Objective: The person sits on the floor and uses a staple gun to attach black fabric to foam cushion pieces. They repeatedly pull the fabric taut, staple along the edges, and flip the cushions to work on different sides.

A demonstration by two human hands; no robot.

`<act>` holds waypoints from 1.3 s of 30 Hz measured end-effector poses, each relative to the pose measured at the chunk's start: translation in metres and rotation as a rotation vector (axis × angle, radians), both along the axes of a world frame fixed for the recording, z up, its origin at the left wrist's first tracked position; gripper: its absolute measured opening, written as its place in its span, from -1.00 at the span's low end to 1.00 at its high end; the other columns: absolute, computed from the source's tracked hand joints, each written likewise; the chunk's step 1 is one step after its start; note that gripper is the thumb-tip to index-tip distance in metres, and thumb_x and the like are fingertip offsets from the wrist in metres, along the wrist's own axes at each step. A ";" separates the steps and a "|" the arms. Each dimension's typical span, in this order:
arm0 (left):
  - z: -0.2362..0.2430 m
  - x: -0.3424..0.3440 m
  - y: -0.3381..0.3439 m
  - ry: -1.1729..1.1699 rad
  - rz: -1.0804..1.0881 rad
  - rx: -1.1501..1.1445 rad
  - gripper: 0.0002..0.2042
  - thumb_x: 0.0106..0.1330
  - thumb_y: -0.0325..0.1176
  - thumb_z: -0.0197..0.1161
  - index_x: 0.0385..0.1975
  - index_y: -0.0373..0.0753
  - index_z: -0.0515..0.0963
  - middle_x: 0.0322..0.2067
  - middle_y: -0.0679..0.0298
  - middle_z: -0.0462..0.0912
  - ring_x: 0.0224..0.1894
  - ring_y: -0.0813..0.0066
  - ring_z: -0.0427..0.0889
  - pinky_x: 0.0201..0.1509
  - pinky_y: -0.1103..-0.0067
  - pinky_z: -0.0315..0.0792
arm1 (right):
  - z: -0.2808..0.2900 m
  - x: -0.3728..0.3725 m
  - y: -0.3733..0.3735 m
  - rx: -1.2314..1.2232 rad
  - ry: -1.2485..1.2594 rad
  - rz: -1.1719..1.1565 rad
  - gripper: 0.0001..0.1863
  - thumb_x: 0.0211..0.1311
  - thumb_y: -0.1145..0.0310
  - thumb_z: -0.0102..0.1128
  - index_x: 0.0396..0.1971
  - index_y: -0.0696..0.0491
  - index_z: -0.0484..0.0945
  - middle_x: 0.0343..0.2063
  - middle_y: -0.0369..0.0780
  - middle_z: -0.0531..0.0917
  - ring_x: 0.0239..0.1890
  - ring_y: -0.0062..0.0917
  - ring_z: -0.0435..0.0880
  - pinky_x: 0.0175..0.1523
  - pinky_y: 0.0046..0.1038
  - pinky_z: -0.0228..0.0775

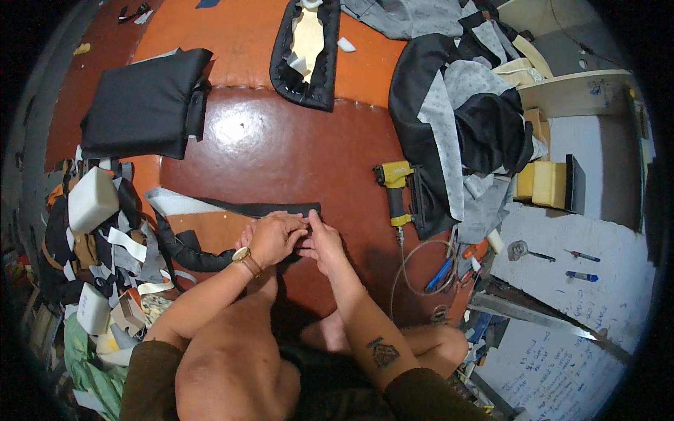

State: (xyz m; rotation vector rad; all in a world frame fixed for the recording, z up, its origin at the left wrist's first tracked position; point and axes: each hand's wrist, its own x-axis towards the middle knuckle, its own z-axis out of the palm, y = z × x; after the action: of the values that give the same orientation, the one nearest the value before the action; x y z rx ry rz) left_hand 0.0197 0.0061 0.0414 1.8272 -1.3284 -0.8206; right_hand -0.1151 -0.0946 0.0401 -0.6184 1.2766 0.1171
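My left hand, with a watch on its wrist, is closed at the edge of a black upholstery cover. Beside it my right hand pinches the end of the same cover, its thumb on top. The cover wraps a brown board, and white padding shows along its far left edge. Both hands hide part of the piece, and the fingertips overlap close together. To the right, apart from my hands, a yellow and black staple gun lies with an air hose attached.
A folded black cover lies at the far left, and a black padded frame at the back. Black and grey fabric is heaped on the right. Scraps pile up at the left. Pens lie on a white board.
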 end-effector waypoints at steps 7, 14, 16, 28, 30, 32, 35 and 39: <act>0.000 -0.003 0.005 -0.156 -0.072 0.011 -0.79 0.33 -0.38 0.35 -0.08 -0.17 0.73 -0.04 0.14 0.79 0.12 0.12 0.72 0.33 0.23 0.50 | -0.029 0.001 0.010 -0.100 0.041 -0.038 -0.57 0.62 0.00 0.01 -0.08 0.08 0.65 -0.35 -0.26 0.66 -0.43 -0.53 0.62 -0.34 -0.38 0.57; -0.002 0.057 -0.036 -0.121 0.067 0.120 -0.58 0.38 -0.35 0.17 0.24 -0.17 0.59 0.29 0.11 0.59 0.43 0.00 0.43 0.49 0.07 0.31 | -0.024 -0.004 0.014 -0.350 0.026 0.220 -0.59 0.65 0.05 -0.01 -0.27 0.08 0.55 -0.54 -0.31 0.54 -0.56 -0.61 0.53 -0.40 -0.47 0.55; -0.016 0.034 -0.023 -0.311 -0.145 0.152 -0.46 0.36 -0.26 0.19 0.37 -0.15 0.46 0.40 0.14 0.46 0.51 0.00 0.29 0.54 -0.02 0.18 | -0.023 -0.010 0.010 -0.374 0.025 0.269 -0.62 0.64 0.09 -0.01 -0.27 0.09 0.55 -0.54 -0.33 0.53 -0.55 -0.63 0.53 -0.42 -0.47 0.53; 0.023 -0.005 0.015 -0.582 -0.426 0.352 -0.11 0.20 0.02 0.46 0.55 -0.02 0.23 0.63 0.17 -0.04 0.66 0.11 -0.11 0.64 -0.05 -0.11 | -0.043 -0.019 0.011 -0.406 0.357 0.335 -0.43 0.48 -0.08 0.18 -0.49 0.15 0.73 -0.62 -0.11 0.69 -0.61 -0.38 0.69 -0.32 -0.28 0.55; 0.023 -0.007 0.022 -0.611 -0.427 0.353 -0.10 0.19 0.03 0.48 0.55 0.00 0.24 0.63 0.19 -0.03 0.66 0.13 -0.11 0.64 -0.04 -0.11 | -0.042 -0.022 0.009 -0.416 0.325 0.401 -0.47 0.46 -0.06 0.21 -0.45 0.14 0.74 -0.57 -0.08 0.72 -0.54 -0.34 0.73 -0.26 -0.23 0.57; 0.025 -0.007 0.023 -0.616 -0.427 0.353 -0.10 0.18 0.03 0.48 0.55 0.03 0.24 0.63 0.21 -0.04 0.66 0.14 -0.10 0.64 -0.03 -0.11 | -0.044 -0.031 0.006 -0.652 0.317 0.424 -0.53 0.43 -0.02 0.25 -0.43 0.12 0.73 -0.52 -0.07 0.73 -0.47 -0.30 0.75 -0.21 -0.20 0.58; 0.022 -0.010 0.020 -0.610 -0.422 0.347 -0.13 0.21 0.02 0.46 0.55 0.10 0.24 0.64 0.22 -0.06 0.66 0.15 -0.11 0.64 -0.01 -0.12 | -0.057 -0.071 -0.018 -1.312 0.317 0.323 -0.75 0.36 0.16 0.31 -0.29 0.05 0.71 -0.42 -0.10 0.72 -0.30 -0.16 0.72 -0.11 -0.14 0.54; 0.014 -0.007 0.031 -0.665 -0.406 0.323 -0.19 0.25 0.02 0.41 0.54 0.20 0.26 0.64 0.24 -0.08 0.66 0.16 -0.13 0.64 -0.01 -0.13 | -0.018 -0.084 -0.085 -1.565 0.753 0.483 -0.34 0.22 0.27 0.46 0.27 0.16 0.44 -0.02 0.07 0.66 -0.01 -0.01 0.66 0.17 -0.07 0.48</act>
State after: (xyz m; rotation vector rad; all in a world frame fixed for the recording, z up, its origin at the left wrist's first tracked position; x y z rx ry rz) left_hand 0.0123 0.0369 0.0556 2.2300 -2.1409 -0.6758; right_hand -0.1993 -0.1792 0.0220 -2.3937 1.7667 -0.3402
